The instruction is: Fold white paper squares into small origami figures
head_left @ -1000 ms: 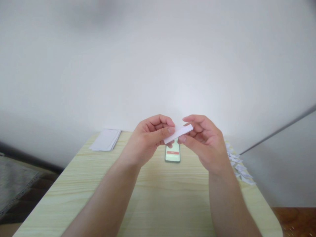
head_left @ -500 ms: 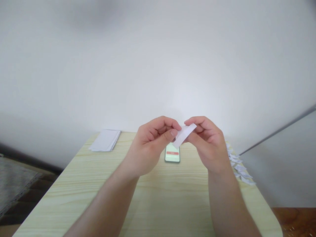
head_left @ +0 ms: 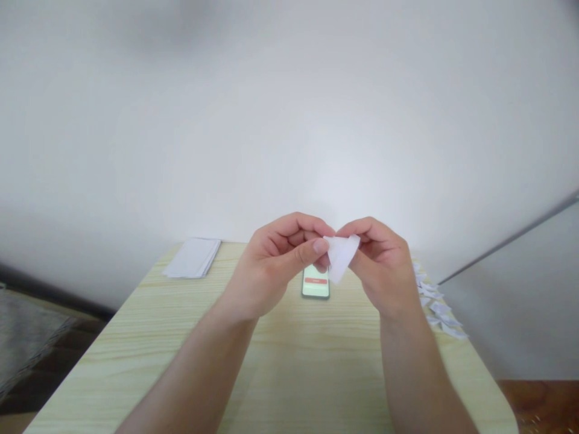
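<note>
A small folded piece of white paper (head_left: 342,256) is held up between my two hands, above the table. My left hand (head_left: 279,265) pinches its left edge between thumb and fingers. On the other side, my right hand (head_left: 382,262) grips the right edge, its thumb behind the paper. The fingertips of both hands nearly meet at the paper's top. Beyond and below the paper a phone (head_left: 315,289) lies on the table, its screen lit with a red bar; its upper part is hidden by my hands and the paper.
A stack of white paper sheets (head_left: 192,258) lies at the back left of the light wooden table (head_left: 316,361). Several small folded paper pieces (head_left: 441,310) are heaped along the right edge. A white wall (head_left: 289,120) stands right behind the table.
The paper has turned from a narrow slanted strip to show a broader, triangle-like face. My right hand has dipped slightly, and the fingertips have come closer together.
</note>
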The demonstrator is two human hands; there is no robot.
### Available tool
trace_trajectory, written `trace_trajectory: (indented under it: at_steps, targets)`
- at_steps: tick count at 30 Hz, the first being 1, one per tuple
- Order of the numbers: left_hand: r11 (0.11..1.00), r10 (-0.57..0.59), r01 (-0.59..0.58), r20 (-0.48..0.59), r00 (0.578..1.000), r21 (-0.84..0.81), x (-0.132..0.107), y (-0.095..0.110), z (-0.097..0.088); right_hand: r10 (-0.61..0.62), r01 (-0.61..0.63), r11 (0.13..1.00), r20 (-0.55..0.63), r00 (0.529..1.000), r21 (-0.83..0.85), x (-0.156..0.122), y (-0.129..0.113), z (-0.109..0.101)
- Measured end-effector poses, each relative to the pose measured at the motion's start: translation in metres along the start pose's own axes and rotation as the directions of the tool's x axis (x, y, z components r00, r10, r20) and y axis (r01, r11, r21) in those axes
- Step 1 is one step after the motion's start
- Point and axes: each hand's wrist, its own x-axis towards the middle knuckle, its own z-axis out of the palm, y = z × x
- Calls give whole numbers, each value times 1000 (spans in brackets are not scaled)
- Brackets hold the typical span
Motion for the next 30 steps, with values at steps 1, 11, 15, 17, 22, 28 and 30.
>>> trace_trajectory:
  at_steps: [1,11,15,17,22,28,30]
  targets:
    - [1000,5,-5,-14,1000,6,0,-1,0,-13,13,1000,-8,1000,-13,0,0,0]
    - [986,81,-75,-35,996,149,3,1,-4,-87,90,993,32,996,-73,0,-2,-1]
    - [986,93,-88,-29,995,145,3,1,-5,-92,99,991,73,993,-92,-1,-4,-2]
    - [986,93,-90,-17,995,137,2,1,-5,-94,103,990,91,991,-96,-2,-5,-3]
    - [994,69,-71,24,997,78,1,1,-6,-116,127,989,133,984,-71,-3,-5,-5]
    - [987,108,-108,7,994,119,2,-1,-10,-158,175,978,145,977,-117,-3,-5,-4]
    - [982,116,-111,-23,993,156,2,0,-11,-186,201,966,106,977,-159,-3,-6,-3]
